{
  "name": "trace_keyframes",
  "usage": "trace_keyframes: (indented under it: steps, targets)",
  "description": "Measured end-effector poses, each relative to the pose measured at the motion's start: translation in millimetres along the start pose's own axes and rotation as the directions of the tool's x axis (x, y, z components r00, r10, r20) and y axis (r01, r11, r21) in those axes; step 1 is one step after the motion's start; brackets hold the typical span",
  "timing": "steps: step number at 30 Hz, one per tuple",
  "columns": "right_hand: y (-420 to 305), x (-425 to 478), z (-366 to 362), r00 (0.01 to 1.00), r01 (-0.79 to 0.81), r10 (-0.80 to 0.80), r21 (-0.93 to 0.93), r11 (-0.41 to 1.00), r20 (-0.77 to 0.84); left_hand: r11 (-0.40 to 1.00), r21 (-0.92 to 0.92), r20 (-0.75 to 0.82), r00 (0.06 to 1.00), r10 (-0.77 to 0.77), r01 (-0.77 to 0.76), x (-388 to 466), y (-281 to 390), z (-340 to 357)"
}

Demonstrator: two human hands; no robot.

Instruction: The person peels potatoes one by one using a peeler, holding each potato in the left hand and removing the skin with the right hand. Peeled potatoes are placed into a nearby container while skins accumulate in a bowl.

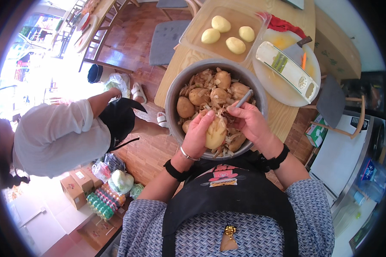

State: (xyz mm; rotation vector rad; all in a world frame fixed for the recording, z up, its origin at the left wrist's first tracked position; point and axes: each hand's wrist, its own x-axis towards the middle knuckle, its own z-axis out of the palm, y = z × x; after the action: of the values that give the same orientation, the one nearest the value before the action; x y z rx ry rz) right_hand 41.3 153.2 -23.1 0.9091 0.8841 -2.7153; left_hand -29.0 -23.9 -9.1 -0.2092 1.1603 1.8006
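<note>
My left hand (198, 131) grips a partly peeled potato (216, 134) above a large metal basin (173, 93). In my right hand (248, 121) is a peeler with a grey handle (244, 98); my fingers hide its blade. Beneath both hands the basin holds several unpeeled potatoes (199, 96) among loose brown peelings (203, 77). Behind it stands a clear plastic tub (193, 41) containing several peeled potatoes (235, 45), apparently in water.
Right of the tub, a round cutting board (263, 77) bears a mandoline grater (288, 70), a cleaver (294, 50) and an orange stick (304, 61). A red cloth (283, 24) lies behind. Another person (61, 135) is at left, near cartons (75, 189) and bottle packs (104, 202).
</note>
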Motion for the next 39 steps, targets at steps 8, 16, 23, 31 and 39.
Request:
trace_keyframes:
  steps: [8,16,23,31,39]
  targets:
    - [16.5,-17.2,7.9,0.935,0.354,-0.320,-0.369,0.859,0.153,0.997,0.057,-0.105,0.993,-0.052,0.058,-1.2,1.5,12.0]
    - [7.1,-14.8,-9.2,0.992,0.128,-0.128,0.034,0.991,-0.001,0.986,-0.086,-0.015,0.990,-0.143,0.141,2.6,9.1,13.1]
    - [13.4,-12.3,5.1,0.986,0.164,-0.162,-0.084,0.983,0.032,0.992,-0.021,-0.024,0.992,-0.123,0.123,-0.4,4.8,13.0]
    - [11.5,-25.5,15.8,0.961,0.274,-0.244,-0.341,0.899,0.128,0.992,-0.080,-0.173,0.979,-0.106,0.093,2.8,-0.3,12.8]
    - [6.2,-7.9,-5.7,0.996,0.039,-0.023,0.174,0.984,-0.090,0.976,-0.083,-0.036,0.979,-0.203,0.199,-0.6,9.5,13.9]
